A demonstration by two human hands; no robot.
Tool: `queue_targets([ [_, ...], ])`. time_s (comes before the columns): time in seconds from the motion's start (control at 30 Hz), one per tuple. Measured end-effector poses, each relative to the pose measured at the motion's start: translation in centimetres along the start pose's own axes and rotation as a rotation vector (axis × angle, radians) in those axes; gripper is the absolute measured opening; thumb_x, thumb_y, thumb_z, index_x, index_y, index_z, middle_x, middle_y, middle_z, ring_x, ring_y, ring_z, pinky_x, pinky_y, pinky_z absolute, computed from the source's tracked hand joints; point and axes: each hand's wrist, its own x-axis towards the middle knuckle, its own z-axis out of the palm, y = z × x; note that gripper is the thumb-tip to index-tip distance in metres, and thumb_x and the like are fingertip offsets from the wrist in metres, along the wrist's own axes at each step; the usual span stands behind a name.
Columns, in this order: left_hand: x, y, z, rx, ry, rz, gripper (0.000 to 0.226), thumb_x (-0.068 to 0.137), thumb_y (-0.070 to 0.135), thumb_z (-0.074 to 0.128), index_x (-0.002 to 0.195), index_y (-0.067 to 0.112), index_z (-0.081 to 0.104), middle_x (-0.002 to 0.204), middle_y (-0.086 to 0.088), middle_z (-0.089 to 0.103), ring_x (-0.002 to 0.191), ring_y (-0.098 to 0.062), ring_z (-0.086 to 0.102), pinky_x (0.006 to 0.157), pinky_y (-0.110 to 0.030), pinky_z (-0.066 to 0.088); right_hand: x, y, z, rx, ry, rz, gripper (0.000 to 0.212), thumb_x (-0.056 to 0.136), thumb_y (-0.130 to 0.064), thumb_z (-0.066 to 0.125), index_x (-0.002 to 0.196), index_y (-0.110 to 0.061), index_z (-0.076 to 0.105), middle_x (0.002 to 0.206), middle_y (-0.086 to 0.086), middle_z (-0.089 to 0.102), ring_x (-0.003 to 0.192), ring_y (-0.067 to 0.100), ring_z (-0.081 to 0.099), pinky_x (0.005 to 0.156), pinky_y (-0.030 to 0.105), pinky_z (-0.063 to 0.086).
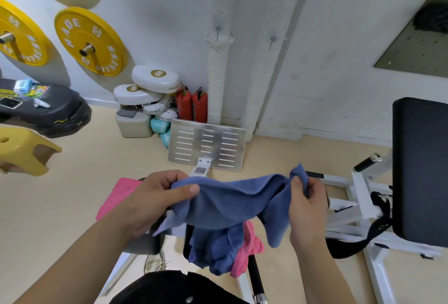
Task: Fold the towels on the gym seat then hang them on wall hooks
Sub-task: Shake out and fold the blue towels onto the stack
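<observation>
Forearms enter from the bottom edge, both raised over the seat (145, 243).

Left hand (155, 197): palm down, thumb (191, 188) laid on top of the blue towel (232, 197), the other fingers curled under its left edge. Firm grip.

Right hand (306, 204): upright, thumb side toward the camera, fingers (297, 180) pinching the towel's right corner, which pokes up above them.

The towel hangs slack between the two hands, sagging in the middle, with one end drooping below the right hand.

Under it, a heap of blue and pink towels (218, 248) lies bunched on the seat and spills over its near edge. A flat pink towel (116, 197) shows behind the left hand.

Beyond, a slotted metal footplate (207, 145) leans near the wall. Higher up, two small wall hooks (218, 31) sit bare on white pipes.
</observation>
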Motion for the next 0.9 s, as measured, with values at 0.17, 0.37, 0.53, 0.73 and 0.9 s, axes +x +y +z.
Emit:
queue_targets([
  [0.17,0.1,0.8,4.0,0.01,0.222,-0.018,0.024,0.08,0.019,0.086,0.078,0.004,0.068,0.063,-0.001,0.063,0.057,-0.012,0.056,0.055,-0.024,0.046,-3.1,-3.2,1.3,0.038,-0.157,-0.038,0.011,0.095,-0.018,0.068,0.085,-0.022,0.064,0.073,0.001,0.062,0.062,0.003,0.055,0.066,0.027,0.046],
  [0.37,-1.1,0.5,8.9,-0.2,0.223,-0.008,0.012,0.081,0.005,0.083,0.088,0.002,0.073,0.078,-0.017,0.076,0.064,-0.014,0.068,0.06,-0.025,0.058,-7.3,-3.5,3.2,0.065,-0.476,0.073,0.018,0.098,-0.008,0.062,0.091,-0.021,0.073,0.085,-0.002,0.078,0.079,0.011,0.071,0.07,0.023,0.055],
  [0.53,-1.3,-1.1,8.4,-0.475,0.135,-0.086,0.017,0.084,-0.001,0.077,0.101,0.002,0.076,0.101,-0.025,0.076,0.087,-0.03,0.075,0.079,-0.04,0.063,-7.5,-3.3,2.7,0.049,-0.5,0.051,0.015,0.097,-0.014,0.065,0.088,-0.017,0.076,0.083,0.007,0.076,0.077,0.025,0.07,0.074,0.039,0.058],
  [0.73,-1.6,-1.3,8.3,-0.69,0.088,-0.091,0.018,0.094,0.002,0.065,0.108,0.0,0.076,0.103,-0.022,0.077,0.09,-0.027,0.076,0.07,-0.029,0.06,-8.2,-2.8,3.3,-0.115,-0.471,-0.193,0.034,0.101,-0.024,0.061,0.067,-0.027,0.06,0.062,-0.011,0.053,0.059,0.003,0.051,0.059,0.011,0.038],
  [0.9,-2.0,-1.5,8.5,-0.448,0.119,-0.041,0.027,0.105,0.015,0.055,0.115,0.023,0.078,0.114,-0.001,0.079,0.112,-0.016,0.072,0.096,-0.032,0.053,-8.4,-2.2,3.5,-0.189,-0.455,-0.349,0.032,0.096,-0.008,0.067,0.107,-0.036,0.078,0.083,-0.012,0.063,0.083,0.004,0.066,0.07,0.005,0.043],
])
